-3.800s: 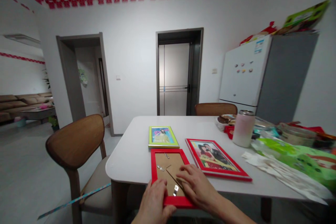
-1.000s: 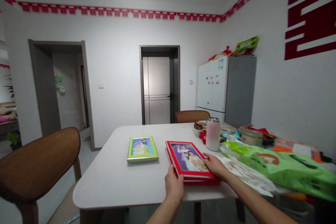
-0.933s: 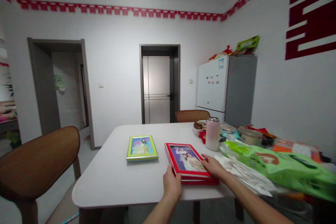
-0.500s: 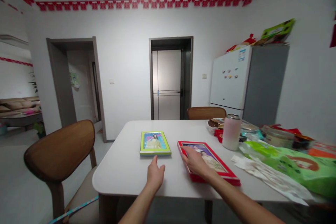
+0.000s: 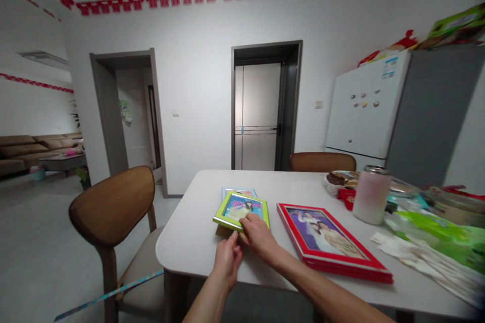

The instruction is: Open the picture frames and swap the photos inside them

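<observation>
Tilting over a blue-edged photo frame (image 5: pixel 250 192) on the white table (image 5: pixel 189 242), the lime-green photo frame (image 5: pixel 242 207) looks to me as if it could slip and scrape the one beneath, since the left hand (image 5: pixel 226 261) bunches its fingers at the near edge and I can't tell whether they truly pinch it. Most of the hold seems to be the right hand's (image 5: pixel 260 236), fingers curled over the front, and a wide swing of that forearm could nudge the stacked red photo frames (image 5: pixel 324 234) beside it.
</observation>
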Tool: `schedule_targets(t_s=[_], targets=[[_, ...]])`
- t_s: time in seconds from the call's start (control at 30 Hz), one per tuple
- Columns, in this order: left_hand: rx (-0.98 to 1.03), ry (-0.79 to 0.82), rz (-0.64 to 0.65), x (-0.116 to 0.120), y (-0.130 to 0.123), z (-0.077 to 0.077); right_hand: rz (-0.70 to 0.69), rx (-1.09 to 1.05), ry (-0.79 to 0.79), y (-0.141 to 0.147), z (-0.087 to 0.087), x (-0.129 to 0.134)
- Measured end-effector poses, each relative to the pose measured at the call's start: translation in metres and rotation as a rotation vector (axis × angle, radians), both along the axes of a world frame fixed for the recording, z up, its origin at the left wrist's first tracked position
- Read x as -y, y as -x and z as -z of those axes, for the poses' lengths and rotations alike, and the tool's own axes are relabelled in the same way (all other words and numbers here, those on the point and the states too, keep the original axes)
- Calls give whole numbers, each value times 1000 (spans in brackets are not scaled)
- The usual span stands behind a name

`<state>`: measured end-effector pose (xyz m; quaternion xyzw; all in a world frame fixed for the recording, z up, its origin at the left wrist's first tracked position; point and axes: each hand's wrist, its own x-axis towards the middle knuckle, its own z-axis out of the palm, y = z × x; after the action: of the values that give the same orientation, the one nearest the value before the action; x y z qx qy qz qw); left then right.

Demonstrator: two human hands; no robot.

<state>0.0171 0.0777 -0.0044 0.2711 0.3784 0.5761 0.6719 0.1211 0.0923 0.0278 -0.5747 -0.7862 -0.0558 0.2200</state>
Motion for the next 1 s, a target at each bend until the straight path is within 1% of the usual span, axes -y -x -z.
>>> schedule_targets(t_s=[0.07, 0.13, 0.2, 0.27, 0.33, 0.4, 0.5, 0.57, 0.63, 0.7, 0.73, 0.77, 0.83, 0.87, 0.9, 0.93, 1.0], targets=[[79, -108, -31, 14, -3, -7, -54, -157, -35, 6, -3, 21], [91, -250, -109, 28, -6, -13, -125, -351, -43, 12, -5, 41], [11, -326, -196, 40, -8, -20, -183, -520, -11, 15, -8, 60], [-137, -328, -227, 51, -7, -25, -226, -684, 47, 15, -12, 76], [-291, -347, -220, 63, -4, -28, -278, -862, 136, 13, -19, 90], [-449, -423, -179, 75, 0, -28, -299, -1089, 248, 8, -27, 100], [-677, -625, -116, 88, 3, -23, -237, -1514, 381, -6, -35, 110], [-811, -789, -49, 91, 5, -17, -231, -1704, 412, -17, -37, 113], [-948, -920, 68, 91, 5, -10, -244, -1735, 428, -28, -36, 115], [-1078, -959, 198, 89, 4, 1, -197, -1663, 466, -38, -31, 115], [-1130, -942, 223, 88, 2, 8, -171, -1622, 491, -42, -27, 115], [-1175, -911, 217, 87, 1, 15, -159, -1582, 517, -45, -23, 114], [-1240, -856, 163, 87, -2, 29, -168, -1501, 571, -50, -13, 111], [-1259, -853, 156, 86, -2, 35, -169, -1456, 588, -52, -7, 108], [-1270, -868, 176, 86, 0, 38, -156, -1401, 593, -54, -1, 105], [-1277, -895, 225, 85, 2, 40, -130, -1334, 585, -56, 5, 101], [-1297, -942, 331, 84, 12, 38, -70, -1180, 533, -62, 15, 93]])
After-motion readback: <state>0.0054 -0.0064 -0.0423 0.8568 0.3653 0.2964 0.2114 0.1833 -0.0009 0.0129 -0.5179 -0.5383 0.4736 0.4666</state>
